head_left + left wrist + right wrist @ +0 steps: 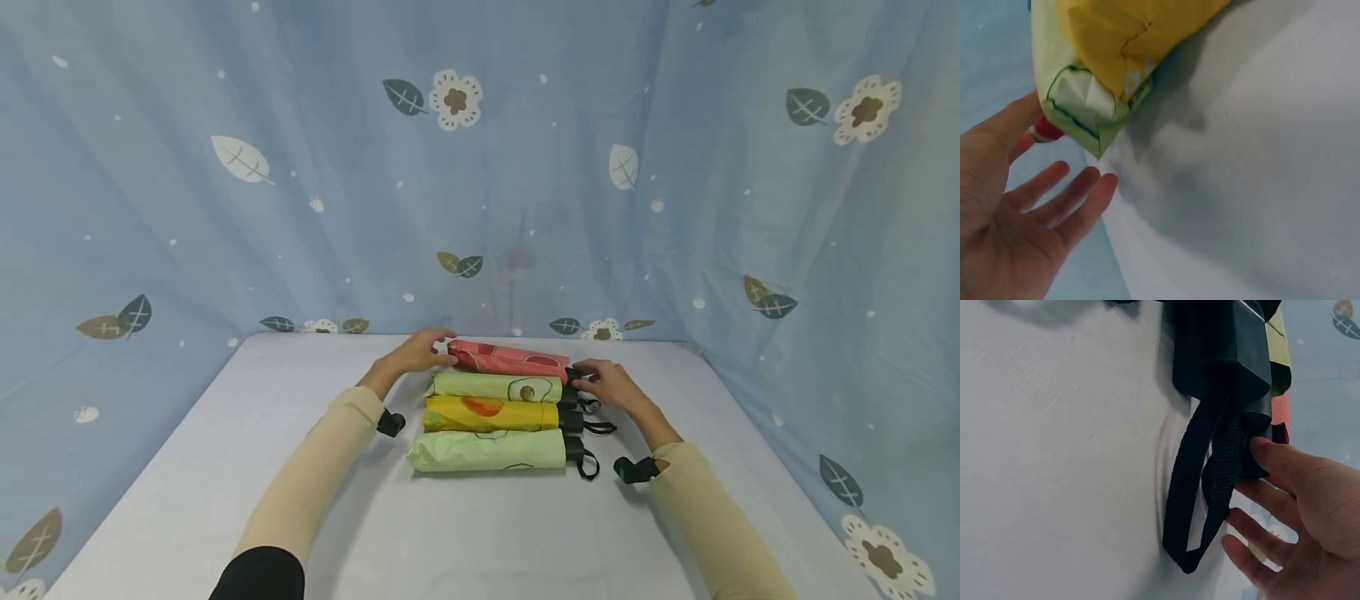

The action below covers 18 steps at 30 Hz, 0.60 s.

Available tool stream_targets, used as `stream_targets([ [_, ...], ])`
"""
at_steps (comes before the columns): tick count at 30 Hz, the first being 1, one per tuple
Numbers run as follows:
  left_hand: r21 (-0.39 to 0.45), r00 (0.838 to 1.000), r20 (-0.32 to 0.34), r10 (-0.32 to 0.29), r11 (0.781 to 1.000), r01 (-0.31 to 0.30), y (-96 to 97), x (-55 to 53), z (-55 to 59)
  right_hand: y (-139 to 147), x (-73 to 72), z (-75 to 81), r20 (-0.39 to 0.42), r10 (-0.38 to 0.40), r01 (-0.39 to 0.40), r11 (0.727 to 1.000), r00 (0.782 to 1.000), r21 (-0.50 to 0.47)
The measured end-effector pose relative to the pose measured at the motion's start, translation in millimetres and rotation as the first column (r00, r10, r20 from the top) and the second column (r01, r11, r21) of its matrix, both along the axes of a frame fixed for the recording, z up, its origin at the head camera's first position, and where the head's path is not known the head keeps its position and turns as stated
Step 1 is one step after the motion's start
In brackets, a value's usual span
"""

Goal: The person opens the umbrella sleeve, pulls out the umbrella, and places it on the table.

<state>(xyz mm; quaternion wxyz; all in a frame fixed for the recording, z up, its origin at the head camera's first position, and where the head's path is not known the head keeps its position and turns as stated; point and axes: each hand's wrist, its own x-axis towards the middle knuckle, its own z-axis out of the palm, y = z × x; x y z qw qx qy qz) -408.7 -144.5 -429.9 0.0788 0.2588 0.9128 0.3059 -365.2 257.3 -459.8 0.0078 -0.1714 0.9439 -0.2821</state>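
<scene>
Several folded umbrellas lie side by side on the white table, black handles to the right. At the back is a red umbrella with a fruit print. In front of it come a pale green umbrella with an avocado print, a yellow umbrella and another pale green umbrella. My left hand pinches the red umbrella's left end between thumb and index finger, other fingers spread. My right hand has its thumb and index finger around the red umbrella's handle end, partly hidden behind the nearer handles in the right wrist view.
A blue curtain with leaves and flowers hangs behind the white table and along both sides. Black wrist straps stick out from the handles at the right ends.
</scene>
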Motion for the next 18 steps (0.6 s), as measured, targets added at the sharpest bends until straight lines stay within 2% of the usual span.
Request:
stream_targets([
  [4, -0.047, 0.999, 0.002, -0.032, 0.998, 0.032, 8.8, -2.3, 3.9, 2, -2.8, -0.2, 0.006, 0.006, -0.006, 1.000, 1.000, -0.008],
  [11, -0.191, 0.992, -0.097, -0.084, 0.980, 0.065, 20.4, -10.1, 5.8, 4, -4.6, -1.2, -0.005, 0.032, -0.032, 0.999, 0.999, -0.025],
  [16, -0.211, 0.988, -0.119, -0.102, 0.975, 0.075, 27.2, -12.9, 7.5, 5, -4.6, -2.9, -0.024, 0.023, -0.023, 0.999, 0.999, -0.024],
  [17, -0.190, 0.982, -0.145, -0.124, 0.977, 0.095, 25.4, -16.6, 3.4, 4, -4.5, -3.7, -0.025, 0.021, -0.022, 1.000, 0.999, -0.022],
  [18, -0.192, 0.983, -0.138, -0.122, 0.977, 0.094, 26.1, -16.3, 3.6, 4, -4.2, -4.2, -0.023, 0.019, -0.020, 1.000, 1.000, -0.023],
])
